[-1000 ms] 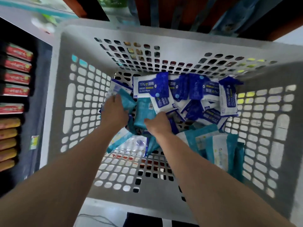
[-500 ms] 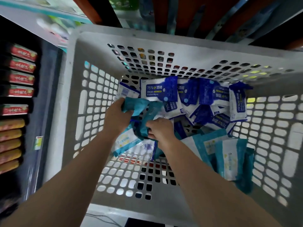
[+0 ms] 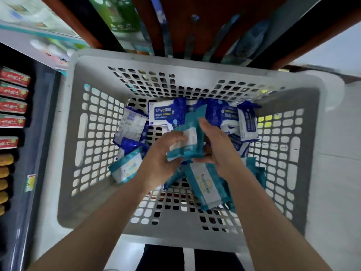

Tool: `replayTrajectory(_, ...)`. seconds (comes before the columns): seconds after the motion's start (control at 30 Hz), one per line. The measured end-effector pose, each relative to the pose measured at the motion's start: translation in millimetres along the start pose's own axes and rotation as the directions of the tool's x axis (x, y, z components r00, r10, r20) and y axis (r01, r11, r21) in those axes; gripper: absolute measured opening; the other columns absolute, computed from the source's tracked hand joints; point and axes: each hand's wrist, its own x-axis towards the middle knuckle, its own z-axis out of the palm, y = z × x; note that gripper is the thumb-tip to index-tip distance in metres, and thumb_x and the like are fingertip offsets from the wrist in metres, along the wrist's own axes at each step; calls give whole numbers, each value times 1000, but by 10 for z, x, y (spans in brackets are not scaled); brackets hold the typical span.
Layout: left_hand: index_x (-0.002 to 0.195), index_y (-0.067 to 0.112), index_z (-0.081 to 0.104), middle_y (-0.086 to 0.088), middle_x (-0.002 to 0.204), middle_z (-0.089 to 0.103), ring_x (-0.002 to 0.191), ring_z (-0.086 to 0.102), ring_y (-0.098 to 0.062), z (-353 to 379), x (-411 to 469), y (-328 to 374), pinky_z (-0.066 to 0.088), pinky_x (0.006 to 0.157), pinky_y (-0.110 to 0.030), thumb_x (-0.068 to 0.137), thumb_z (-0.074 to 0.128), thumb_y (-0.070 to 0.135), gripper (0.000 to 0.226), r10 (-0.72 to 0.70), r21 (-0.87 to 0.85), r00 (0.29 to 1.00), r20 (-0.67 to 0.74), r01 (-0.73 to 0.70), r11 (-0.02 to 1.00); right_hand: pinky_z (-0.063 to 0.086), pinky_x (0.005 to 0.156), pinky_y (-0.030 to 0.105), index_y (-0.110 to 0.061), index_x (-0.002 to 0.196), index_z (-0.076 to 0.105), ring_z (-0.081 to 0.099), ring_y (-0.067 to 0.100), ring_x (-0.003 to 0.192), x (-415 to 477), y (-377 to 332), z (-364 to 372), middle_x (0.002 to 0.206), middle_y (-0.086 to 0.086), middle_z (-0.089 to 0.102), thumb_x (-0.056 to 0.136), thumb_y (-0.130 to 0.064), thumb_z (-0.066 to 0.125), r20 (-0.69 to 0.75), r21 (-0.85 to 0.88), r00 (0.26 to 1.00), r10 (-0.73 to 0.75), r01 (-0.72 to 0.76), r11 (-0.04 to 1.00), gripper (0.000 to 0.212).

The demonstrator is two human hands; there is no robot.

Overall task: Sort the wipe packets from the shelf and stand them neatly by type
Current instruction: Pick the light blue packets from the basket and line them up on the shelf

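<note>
Inside a deep grey perforated basket (image 3: pixel 93 218) lie two kinds of wipe packets. Dark blue and white alcohol wipe packets (image 3: pixel 166 112) crowd the far side. Teal and white packets (image 3: pixel 205 184) lie toward the near right, and one more teal packet (image 3: pixel 127 169) rests at the left. Over the middle of the basket, my left hand (image 3: pixel 162 159) and my right hand (image 3: pixel 218 145) together hold a small bunch of teal packets (image 3: pixel 190 139), raised above the pile. The left hand grips their left side; the right hand's fingers wrap their right side.
Above the basket is a brown shelf frame (image 3: pixel 175 26) with blurred packs on it. At the left stands a dark rack with rows of red boxes (image 3: pixel 13 92) and yellow packs (image 3: pixel 4 173) below them. Pale floor lies to the right.
Both hands have lifted the bunch of teal packets up off the pile toward the middle and right of the basket. The camera has tilted, so the basket sits lower in view.
</note>
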Motion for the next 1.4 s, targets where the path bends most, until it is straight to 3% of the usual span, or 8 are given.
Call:
replayTrajectory(0.27, 120, 25, 58, 0, 125, 56, 107, 56, -14, -30, 130, -256, 49, 84, -30, 91, 62, 14, 31, -425, 32, 902, -77, 428, 903, 52, 71, 28, -21, 107, 56, 63, 15, 91, 94, 194, -149, 99, -5, 64, 92, -25, 63, -102, -350, 978, -184, 138, 926, 17)
replayTrajectory(0.47, 115, 14, 59, -6, 109, 70, 102, 67, -26, -34, 162, -182, 58, 80, -42, 74, 74, 17, 44, -603, -528, 785, 142, 575, 624, 58, 81, 36, -24, 103, 60, 69, 16, 92, 81, 223, -187, 103, -2, 70, 79, -23, 78, 70, -231, 992, -105, 118, 966, 29)
replayTrajectory(0.7, 113, 13, 57, -5, 103, 65, 81, 65, -20, -494, 1, -315, 55, 47, -22, 93, 59, 8, 21, -734, -328, 672, -94, 675, 660, 54, 71, 18, -21, 107, 56, 65, 10, 89, -1, 211, -73, 106, -1, 65, 87, -11, 68, 94, -276, 964, -248, 264, 924, 25)
replayTrajectory(0.87, 101, 14, 60, -8, 94, 68, 58, 68, -15, -574, -44, -271, 50, 41, -20, 94, 54, 1, 16, -736, -326, 676, 14, 699, 636, 45, 70, 13, -23, 100, 55, 53, 5, 93, -52, 393, 296, 111, -4, 53, 88, -19, 63, 360, -689, 823, -440, 552, 469, 15)
replayTrajectory(1.0, 98, 16, 60, -4, 90, 67, 71, 66, -17, -596, -111, -302, 52, 50, -24, 94, 47, -6, 26, -746, -334, 657, 107, 731, 595, 51, 77, 33, -17, 93, 62, 59, 16, 90, -65, 464, 414, 100, 1, 62, 85, -53, 59, 432, -725, 863, -263, 505, 468, 37)
replayTrajectory(1.1, 100, 15, 60, -7, 99, 68, 90, 64, -24, -659, -194, -336, 55, 61, -30, 88, 54, -8, 26, -734, -302, 632, 249, 771, 561, 44, 96, 40, -19, 131, 44, 52, 20, 111, 11, 569, 421, 125, 1, 53, 81, -46, 70, 397, -829, 892, -217, 450, 331, 62)
replayTrajectory(1.23, 107, 9, 61, -9, 106, 67, 94, 64, -26, -744, -184, -407, 55, 72, -31, 86, 56, -11, 30, -734, 48, 581, 352, 772, 634, 47, 85, 35, -21, 125, 46, 59, 21, 101, 89, 722, 464, 112, -1, 62, 85, -40, 66, 438, -876, 898, 30, 419, 238, 49)
replayTrajectory(1.4, 115, 11, 66, -6, 115, 66, 87, 61, -21, -549, 34, -521, 51, 66, -31, 89, 40, -9, 41, -450, 404, 891, -57, 433, 806, 49, 82, 38, -23, 137, 40, 59, 25, 104, 212, 860, 613, 116, 4, 60, 91, -29, 61, 460, -877, 882, 104, 470, -105, 51)
